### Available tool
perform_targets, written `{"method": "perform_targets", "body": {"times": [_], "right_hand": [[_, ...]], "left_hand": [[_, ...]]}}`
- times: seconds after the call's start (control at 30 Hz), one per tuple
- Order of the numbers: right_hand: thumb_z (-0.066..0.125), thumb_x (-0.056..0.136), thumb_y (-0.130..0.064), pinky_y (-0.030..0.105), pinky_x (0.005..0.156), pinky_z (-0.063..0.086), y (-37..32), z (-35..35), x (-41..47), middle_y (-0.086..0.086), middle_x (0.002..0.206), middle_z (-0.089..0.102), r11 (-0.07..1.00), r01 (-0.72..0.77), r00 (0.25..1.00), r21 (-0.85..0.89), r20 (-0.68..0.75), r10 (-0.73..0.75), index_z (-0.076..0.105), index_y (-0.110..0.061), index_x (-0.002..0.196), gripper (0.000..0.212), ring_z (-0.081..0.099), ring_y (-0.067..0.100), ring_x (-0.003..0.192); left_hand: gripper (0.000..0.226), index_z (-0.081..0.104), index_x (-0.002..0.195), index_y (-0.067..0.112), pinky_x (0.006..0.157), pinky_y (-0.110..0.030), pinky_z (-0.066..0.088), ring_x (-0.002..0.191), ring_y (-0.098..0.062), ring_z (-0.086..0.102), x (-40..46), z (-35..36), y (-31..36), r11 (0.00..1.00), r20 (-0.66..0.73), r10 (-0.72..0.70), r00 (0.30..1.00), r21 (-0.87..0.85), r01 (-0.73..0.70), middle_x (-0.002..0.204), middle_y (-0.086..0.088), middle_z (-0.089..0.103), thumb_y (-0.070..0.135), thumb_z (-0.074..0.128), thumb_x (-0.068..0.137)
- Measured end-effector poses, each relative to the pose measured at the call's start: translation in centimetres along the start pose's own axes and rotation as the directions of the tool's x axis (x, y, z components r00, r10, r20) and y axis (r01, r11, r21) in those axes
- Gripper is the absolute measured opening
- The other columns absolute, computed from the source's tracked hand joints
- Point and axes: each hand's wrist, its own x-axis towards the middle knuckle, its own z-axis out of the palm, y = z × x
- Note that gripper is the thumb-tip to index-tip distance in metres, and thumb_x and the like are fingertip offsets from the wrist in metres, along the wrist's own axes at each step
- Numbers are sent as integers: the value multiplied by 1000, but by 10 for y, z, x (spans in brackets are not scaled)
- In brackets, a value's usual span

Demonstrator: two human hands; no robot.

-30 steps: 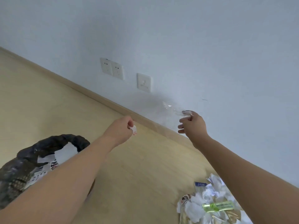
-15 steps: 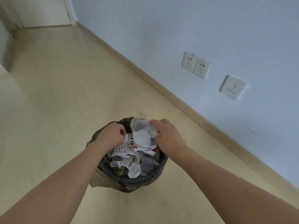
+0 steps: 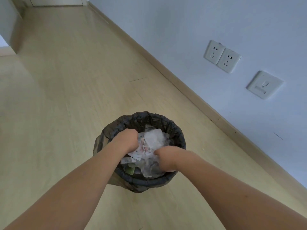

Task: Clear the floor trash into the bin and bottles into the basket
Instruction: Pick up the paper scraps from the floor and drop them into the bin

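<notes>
Hands both down inside the bin [image 3: 172,125], a dark-lined round bin standing on the floor [image 3: 66,97] near the skirting board [image 3: 182,85]. Left hand [image 3: 127,139] fisted at the left side of the trash pile, fingers curled under so I cannot tell what it holds, if anything. Right hand [image 3: 166,159] at the near-right rim, fingers dug into the crumpled clear plastic [image 3: 153,138]; looks like a grip, but the fingertips are hidden. Plastic sits between the two hands, atop paper scraps [image 3: 137,153], heaped close to rim level. Judgement: step is stuffing or dropping trash in; both hands equally near, so next is letting go and lifting straight up. Risk: the light plastic springs back out. No bottles or basket in view. Wall sockets [image 3: 222,56] to the right.
</notes>
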Motion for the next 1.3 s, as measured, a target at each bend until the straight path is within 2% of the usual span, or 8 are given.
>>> {"method": "perform_targets", "body": {"times": [0.17, 0.37, 0.67, 0.8, 0.9, 1.0, 1.17, 1.3], "right_hand": [[52, 89, -33, 37, 109, 35, 24, -27, -59, -2, 155, 30, 930, 71, 996, 362, -73, -47, 31, -35, 148, 63, 34, 22, 139], [57, 88, -33, 34, 112, 26, 73, -21, -131, -12, 156, 28, 800, 158, 983, 579, -169, -72, 22, -49, 147, 70, 27, 14, 143], [46, 95, -34, 37, 114, 29, 103, 27, -143, -3, 151, 38, 885, 6, 971, 466, -214, 106, 44, -28, 142, 47, 33, 19, 140], [46, 95, -34, 38, 112, 33, 115, 40, -138, 1, 149, 41, 875, -101, 965, 473, -166, 201, 44, -24, 142, 48, 38, 22, 137], [44, 95, -33, 38, 111, 34, 117, 49, -133, 0, 149, 40, 874, -127, 968, 470, -132, 212, 44, -24, 142, 48, 38, 22, 137], [43, 95, -32, 36, 110, 34, 112, 48, -126, 0, 149, 41, 886, -123, 971, 446, -132, 201, 44, -23, 142, 47, 38, 22, 137], [41, 96, -29, 35, 108, 35, 92, 31, -108, 1, 149, 41, 906, -103, 971, 411, -156, 182, 43, -22, 143, 48, 38, 22, 136], [40, 97, -29, 34, 106, 35, 79, 20, -96, 1, 149, 40, 917, -86, 971, 390, -174, 165, 41, -22, 144, 48, 38, 22, 136]], "left_hand": [[19, 44, 65, 10, 47, -27, 31, 54, -18, 44, -5, -41, 25, 1000, -162, -18, 987, 2, 18, 63, -4, 46, 2, 47, 83], [19, 61, 95, 7, 71, -36, 51, 83, -26, 61, -12, -74, 120, 991, -244, 121, 962, -19, -130, 91, -9, 64, 5, 45, 86], [17, 61, 89, 14, 76, -32, 54, 74, -17, 59, -35, -40, 120, 1000, 281, 14, 960, -17, -10, 93, -4, 60, 12, 45, 91], [46, 50, 133, 20, 103, -41, 39, 123, -26, 44, -50, -28, 102, 997, 410, -10, 912, -67, 41, 136, -6, 46, 24, 49, 87], [69, 37, 141, 21, 105, -46, 32, 132, -32, 30, -62, -22, 99, 957, 99, 46, 994, 280, -72, 143, -8, 33, 60, 46, 86], [91, 38, 129, 16, 92, -45, 41, 121, -32, 40, -75, -19, 91, 914, -88, -77, 993, 392, 106, 130, -6, 38, 84, 37, 69], [21, 60, 98, 9, 70, -27, 47, 86, -22, 59, -83, -16, 80, 965, 236, -168, 957, 238, 111, 98, -8, 62, 26, 49, 91], [12, 51, 79, 10, 60, -27, 39, 79, -23, 60, -59, -17, 75, 998, -202, -40, 978, 42, 49, 79, -2, 55, 9, 47, 89]]}}
